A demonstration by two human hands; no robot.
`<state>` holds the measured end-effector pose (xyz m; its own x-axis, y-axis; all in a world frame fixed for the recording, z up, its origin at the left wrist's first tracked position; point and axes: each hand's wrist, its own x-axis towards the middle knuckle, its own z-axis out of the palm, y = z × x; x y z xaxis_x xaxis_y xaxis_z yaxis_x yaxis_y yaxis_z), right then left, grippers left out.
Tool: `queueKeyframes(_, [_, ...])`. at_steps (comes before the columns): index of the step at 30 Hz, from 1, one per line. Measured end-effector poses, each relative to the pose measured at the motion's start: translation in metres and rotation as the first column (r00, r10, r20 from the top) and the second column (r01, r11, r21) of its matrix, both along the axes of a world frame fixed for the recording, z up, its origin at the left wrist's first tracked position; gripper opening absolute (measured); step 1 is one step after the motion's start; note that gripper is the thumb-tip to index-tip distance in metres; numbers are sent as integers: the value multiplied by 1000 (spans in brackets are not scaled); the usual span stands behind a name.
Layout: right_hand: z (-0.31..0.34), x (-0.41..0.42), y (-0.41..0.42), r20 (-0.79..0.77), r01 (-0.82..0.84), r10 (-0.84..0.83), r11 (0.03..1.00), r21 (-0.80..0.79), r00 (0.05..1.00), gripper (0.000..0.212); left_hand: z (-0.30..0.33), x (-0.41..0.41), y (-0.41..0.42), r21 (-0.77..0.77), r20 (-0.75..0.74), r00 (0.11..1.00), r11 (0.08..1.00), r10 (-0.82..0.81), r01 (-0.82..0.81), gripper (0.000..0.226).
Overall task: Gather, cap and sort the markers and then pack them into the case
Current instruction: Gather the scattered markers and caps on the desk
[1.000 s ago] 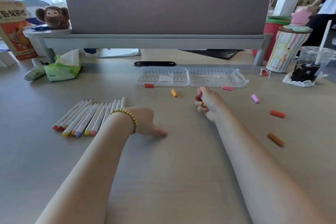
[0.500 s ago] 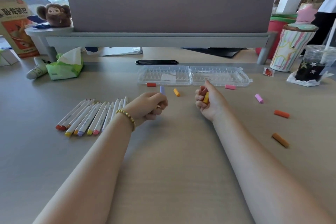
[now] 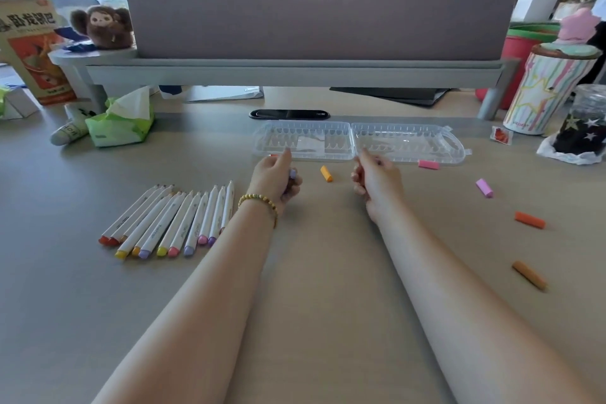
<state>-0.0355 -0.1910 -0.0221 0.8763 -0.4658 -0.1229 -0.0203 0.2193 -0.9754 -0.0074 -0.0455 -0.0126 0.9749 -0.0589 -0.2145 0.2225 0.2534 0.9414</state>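
Two hands hover over the desk, both just near of the clear case, which lies open and flat at the far middle of the desktop. The left hand curls its fingers round a purple cap; only the cap's end peeks out, and the rest is buried in the fist. A sliver of red shows at the case's near edge behind this hand, too hidden to name. The right hand has its fingers bent inward and is blurred; I cannot tell whether it holds anything.

Left of the left wrist, with its yellow bead bracelet, a row of white markers lies side by side, coloured ends toward the viewer; the print on their barrels is too small to read, and the forearm covers the near end of the rightmost one.

Loose caps lie scattered: an orange cap between the hands, a pink cap touching the case's near right edge, a lilac cap, a red-orange cap and a brown-orange cap farther right.

At far left, a box shows the characters 卧龙锅巴, its left side cut off by the frame. A tissue pack sits beside it.
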Motion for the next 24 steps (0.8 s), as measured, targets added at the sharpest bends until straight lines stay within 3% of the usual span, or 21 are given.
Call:
queueKeyframes(2, [-2, 6, 5, -47, -10, -7, 937, -349, 999, 19, 6, 16, 2, 321, 161, 984, 939, 70, -119, 13])
queueKeyframes(3, [-4, 10, 7, -69, -32, -3, 868, -495, 998, 22, 8, 24, 4, 539, 278, 960, 820, 43, -193, 13])
queueKeyframes(5, [-8, 16, 13, -116, -98, 21, 696, -712, 993, 30, 8, 40, 9, 857, 401, 901, 417, -168, -303, 18])
queueKeyframes(7, [-9, 21, 19, -183, -168, 13, 458, -873, 983, 38, 8, 52, 13, 950, 304, 875, 51, -378, -308, 24])
queueKeyframes(9, [-9, 26, 25, -226, -218, 6, 299, -929, 974, 43, 6, 63, 14, 959, 182, 871, -113, -456, -260, 25])
queueKeyframes(12, [-8, 29, 29, -247, -242, -10, 164, -956, 969, 53, 2, 73, 14, 952, 98, 874, -213, -476, -222, 22])
queueKeyframes(16, [-7, 27, 27, -256, -256, 20, 48, -965, 967, 34, 0, 75, 9, 931, 96, 842, -252, -531, -265, 23])
queueKeyframes(19, [-5, 21, 22, -266, -267, 33, 53, -962, 963, 31, -3, 74, 11, 940, 143, 839, -192, -525, -280, 26])
queueKeyframes(24, [-6, 12, 13, -249, -249, 23, 183, -951, 968, 27, 0, 71, 14, 930, 93, 839, -255, -536, -266, 27])
